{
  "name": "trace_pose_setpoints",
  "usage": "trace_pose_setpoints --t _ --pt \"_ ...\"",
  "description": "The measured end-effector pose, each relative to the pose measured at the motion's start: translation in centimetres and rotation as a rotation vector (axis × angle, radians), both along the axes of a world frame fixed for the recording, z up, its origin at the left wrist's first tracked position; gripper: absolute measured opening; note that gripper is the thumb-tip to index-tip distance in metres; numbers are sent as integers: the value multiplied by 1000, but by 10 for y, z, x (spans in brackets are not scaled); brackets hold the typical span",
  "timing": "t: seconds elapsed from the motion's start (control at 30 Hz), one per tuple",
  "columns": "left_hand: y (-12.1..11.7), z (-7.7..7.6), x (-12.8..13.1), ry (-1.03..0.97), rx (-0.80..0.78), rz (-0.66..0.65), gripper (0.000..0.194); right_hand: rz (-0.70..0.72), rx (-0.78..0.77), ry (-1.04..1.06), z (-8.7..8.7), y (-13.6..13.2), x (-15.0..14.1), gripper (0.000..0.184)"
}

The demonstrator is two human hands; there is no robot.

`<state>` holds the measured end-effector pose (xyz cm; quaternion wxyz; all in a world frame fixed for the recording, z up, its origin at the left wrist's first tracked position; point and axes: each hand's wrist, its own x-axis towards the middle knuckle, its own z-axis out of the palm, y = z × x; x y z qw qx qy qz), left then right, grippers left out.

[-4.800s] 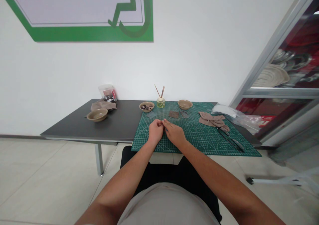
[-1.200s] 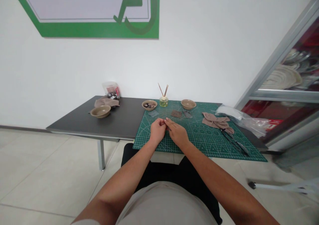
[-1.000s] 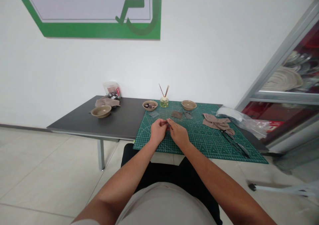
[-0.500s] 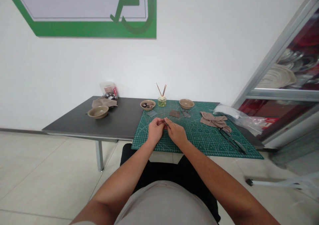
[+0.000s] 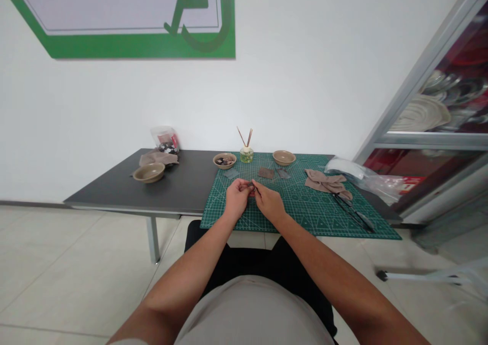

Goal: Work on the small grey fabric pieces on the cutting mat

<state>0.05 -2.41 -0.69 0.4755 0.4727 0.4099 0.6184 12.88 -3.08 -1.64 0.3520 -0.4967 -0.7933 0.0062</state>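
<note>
My left hand (image 5: 237,197) and my right hand (image 5: 269,201) meet over the near part of the green cutting mat (image 5: 305,207). Both have their fingers pinched together around something small and dark (image 5: 250,184), mostly hidden by the fingertips. Its kind cannot be made out. A bit of red shows just below the fingers. Beyond the hands lie a brown square piece (image 5: 266,173), a clear plastic piece (image 5: 231,173) and a small grey packet (image 5: 283,173). Behind them, a bowl of small dark and pinkish pieces (image 5: 224,160) stands at the mat's far left corner.
A reed diffuser (image 5: 246,154) and another bowl (image 5: 284,157) stand at the back. To the right are a brown cloth (image 5: 325,180), a black-handled tool (image 5: 353,213) and a plastic bag (image 5: 366,179). Leftward sit a bowl (image 5: 149,173), a cloth (image 5: 158,157) and a clear tub (image 5: 165,139).
The view has shifted slightly. My hands stay together in nearly the same place, and a little more of the dark thing shows between the fingertips.
</note>
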Motion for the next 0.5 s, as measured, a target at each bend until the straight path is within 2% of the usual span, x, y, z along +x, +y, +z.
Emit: trace_pose_setpoints --t 0.13,0.3,0.5 --pt "0 0 0 27 5 1 14 36 45 38 0 0 0 43" --pt "2 -4 -1 3 21 -17 16 8 30 58 -2 2 0 39" --pt "6 -9 -3 73 106 42 13 26 105 184 0 1 2 38"
